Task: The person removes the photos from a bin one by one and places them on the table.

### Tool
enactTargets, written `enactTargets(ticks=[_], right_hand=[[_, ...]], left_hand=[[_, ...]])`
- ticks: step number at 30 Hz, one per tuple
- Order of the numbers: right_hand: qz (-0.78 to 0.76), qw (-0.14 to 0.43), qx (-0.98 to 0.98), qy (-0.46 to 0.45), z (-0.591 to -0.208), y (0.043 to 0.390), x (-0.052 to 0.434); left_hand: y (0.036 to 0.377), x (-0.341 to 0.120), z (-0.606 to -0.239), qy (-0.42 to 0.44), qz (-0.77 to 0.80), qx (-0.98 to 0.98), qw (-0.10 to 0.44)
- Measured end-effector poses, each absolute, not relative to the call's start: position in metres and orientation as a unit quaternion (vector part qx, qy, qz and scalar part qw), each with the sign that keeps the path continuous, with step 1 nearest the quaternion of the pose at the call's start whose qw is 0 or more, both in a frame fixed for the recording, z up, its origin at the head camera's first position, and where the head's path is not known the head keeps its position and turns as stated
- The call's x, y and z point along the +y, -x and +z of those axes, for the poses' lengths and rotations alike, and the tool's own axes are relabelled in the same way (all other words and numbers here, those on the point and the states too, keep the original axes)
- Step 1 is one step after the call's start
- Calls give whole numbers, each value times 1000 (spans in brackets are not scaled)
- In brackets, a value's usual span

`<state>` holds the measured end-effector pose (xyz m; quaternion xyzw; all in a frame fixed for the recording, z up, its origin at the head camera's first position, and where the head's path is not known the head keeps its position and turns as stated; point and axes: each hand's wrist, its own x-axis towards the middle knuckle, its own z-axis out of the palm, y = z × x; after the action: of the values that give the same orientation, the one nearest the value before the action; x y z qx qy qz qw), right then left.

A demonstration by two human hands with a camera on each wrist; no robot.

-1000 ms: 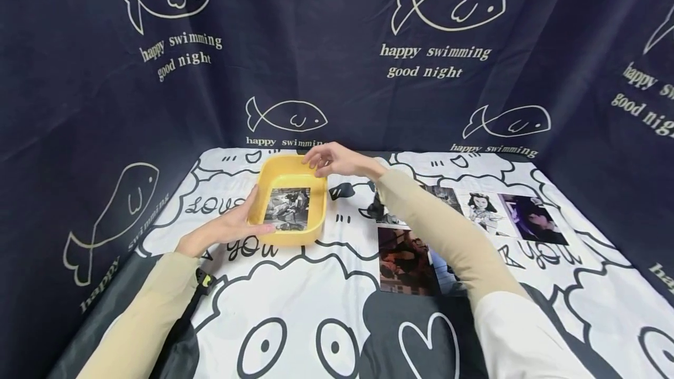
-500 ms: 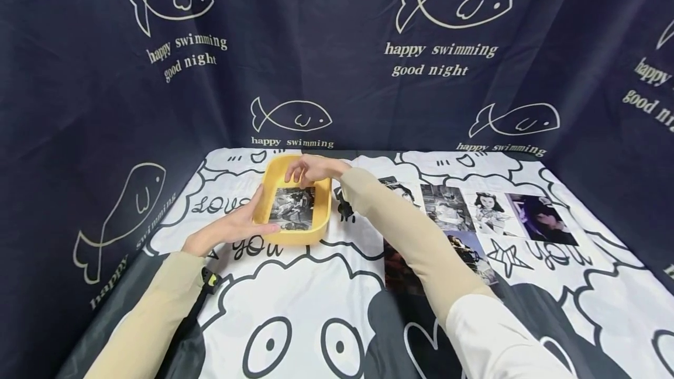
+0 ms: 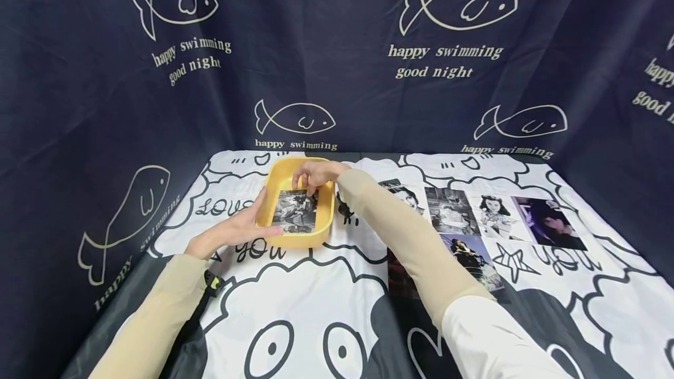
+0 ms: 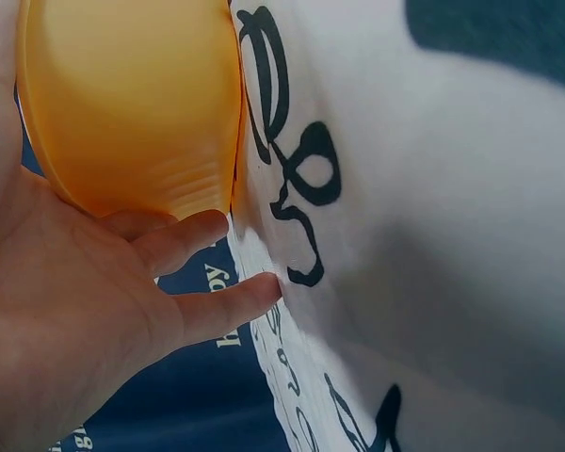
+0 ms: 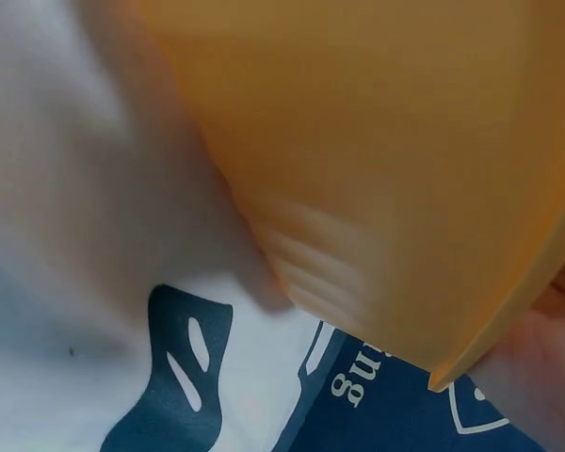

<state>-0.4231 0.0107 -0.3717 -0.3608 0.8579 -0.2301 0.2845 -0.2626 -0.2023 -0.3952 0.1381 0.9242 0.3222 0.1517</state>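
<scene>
While the left hand (image 3: 231, 231) cups the yellow tray's (image 3: 274, 183) near-left wall, fingers relaxed, the right hand (image 3: 316, 175) pinches the thin, bendy photo (image 3: 295, 213) by its far edge.

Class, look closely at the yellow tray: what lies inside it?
Inside the yellow tray lies one black-and-white photo, flat on the bottom. The right hand reaches in and touches the photo's far edge. Whether more photos lie beneath it cannot be seen.

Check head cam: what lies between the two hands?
In the head view, the yellow tray with a black-and-white photo in it lies between them: left hand against its left side, right hand over its far end.
</scene>
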Motion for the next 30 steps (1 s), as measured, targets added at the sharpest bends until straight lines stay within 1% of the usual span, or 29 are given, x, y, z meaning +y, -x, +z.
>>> enactTargets(ticks=[5, 16, 20, 27, 30], right_hand=[[-238, 306, 854, 348, -373, 425, 11], [-182, 305, 879, 319, -370, 427, 10], [-176, 301, 881, 320, -370, 426, 11], [-135, 268, 893, 335, -371, 423, 10], [-129, 264, 895, 337, -372, 421, 9]], left_hand=[[262, -202, -397, -139, 328, 922, 150], [261, -203, -396, -141, 333, 921, 145], [262, -202, -395, -141, 337, 919, 146], [261, -201, -395, -139, 337, 919, 148], [261, -201, -395, -137, 334, 921, 148]])
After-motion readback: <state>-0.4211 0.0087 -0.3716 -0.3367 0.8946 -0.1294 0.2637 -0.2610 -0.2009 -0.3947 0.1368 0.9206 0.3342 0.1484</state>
